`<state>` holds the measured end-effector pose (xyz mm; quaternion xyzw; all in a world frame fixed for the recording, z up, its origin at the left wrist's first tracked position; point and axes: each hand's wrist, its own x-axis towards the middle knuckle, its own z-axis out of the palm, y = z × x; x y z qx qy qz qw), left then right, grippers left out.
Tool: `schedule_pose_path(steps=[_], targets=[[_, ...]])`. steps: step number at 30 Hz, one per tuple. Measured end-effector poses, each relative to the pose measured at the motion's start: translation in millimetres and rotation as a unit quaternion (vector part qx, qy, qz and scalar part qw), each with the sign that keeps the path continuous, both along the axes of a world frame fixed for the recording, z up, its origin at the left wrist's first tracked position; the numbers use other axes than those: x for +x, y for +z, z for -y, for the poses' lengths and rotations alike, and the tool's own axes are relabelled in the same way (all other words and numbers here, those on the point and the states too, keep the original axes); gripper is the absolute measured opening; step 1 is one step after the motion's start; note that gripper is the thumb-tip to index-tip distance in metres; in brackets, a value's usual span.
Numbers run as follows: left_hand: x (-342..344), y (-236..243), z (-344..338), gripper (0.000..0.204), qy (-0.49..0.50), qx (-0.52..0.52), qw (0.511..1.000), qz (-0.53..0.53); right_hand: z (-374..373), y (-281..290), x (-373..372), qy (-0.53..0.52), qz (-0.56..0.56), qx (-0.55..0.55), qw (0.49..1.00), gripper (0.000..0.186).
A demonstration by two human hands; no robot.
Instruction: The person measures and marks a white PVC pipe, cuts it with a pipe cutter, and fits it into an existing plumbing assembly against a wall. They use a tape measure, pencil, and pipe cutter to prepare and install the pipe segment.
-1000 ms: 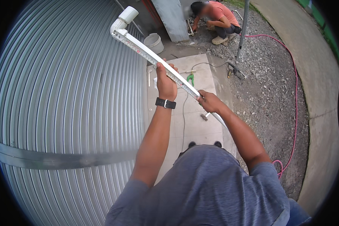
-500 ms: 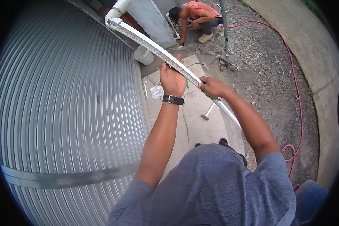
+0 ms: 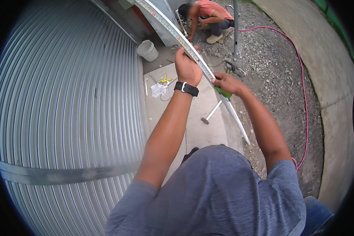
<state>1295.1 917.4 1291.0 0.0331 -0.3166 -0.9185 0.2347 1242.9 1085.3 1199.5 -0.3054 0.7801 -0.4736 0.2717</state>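
Note:
A long white pipe (image 3: pixel 238 125) runs diagonally from the upper left to the lower right, with an extended tape measure (image 3: pixel 167 28) lying along it. My left hand (image 3: pixel 188 67) cradles the pipe and tape from below, palm up, fingers curled behind them. My right hand (image 3: pixel 228 82) grips the pipe and the green tape-measure case (image 3: pixel 222 94) farther down. Below them a hammer (image 3: pixel 205 120) with a white handle lies on pale tiles (image 3: pixel 197 135). A white cloth (image 3: pixel 158 89) and a yellow tool (image 3: pixel 165 80) lie to the left.
A corrugated metal shutter (image 3: pixel 67 98) fills the left. A white bucket (image 3: pixel 147 50) stands by the wall. A person (image 3: pixel 208 13) in a pink shirt crouches beyond, near a metal post (image 3: pixel 235 35). Gravel (image 3: pixel 271 63), a pink hose (image 3: pixel 303 82) and a concrete path (image 3: pixel 330 118) lie right.
The pipe has moved up and tilted more steeply, its elbow end leaving the top of the view. Both my hands have shifted upward with it. The crouching person's arm has reached down.

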Motion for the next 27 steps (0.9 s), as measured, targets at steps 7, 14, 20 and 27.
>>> schedule_pose_path(steps=[7,14,20,27], targets=[[-8,-2,3,0.029,-0.002,0.023,1.0,0.01,0,6,-1,-0.002,-0.008,-0.001,1.0,0.039],[-15,-10,13,0.038,-0.007,0.014,1.0,0.023,5,0,-6,0.011,0.006,0.012,1.0,0.038],[-12,-8,12,0.045,0.002,-0.015,0.999,0.031,8,1,-7,0.004,0.017,0.016,1.0,0.036],[-7,-8,3,0.048,0.036,-0.084,0.994,0.061,0,22,22,-0.069,0.037,-0.008,0.997,0.035]])
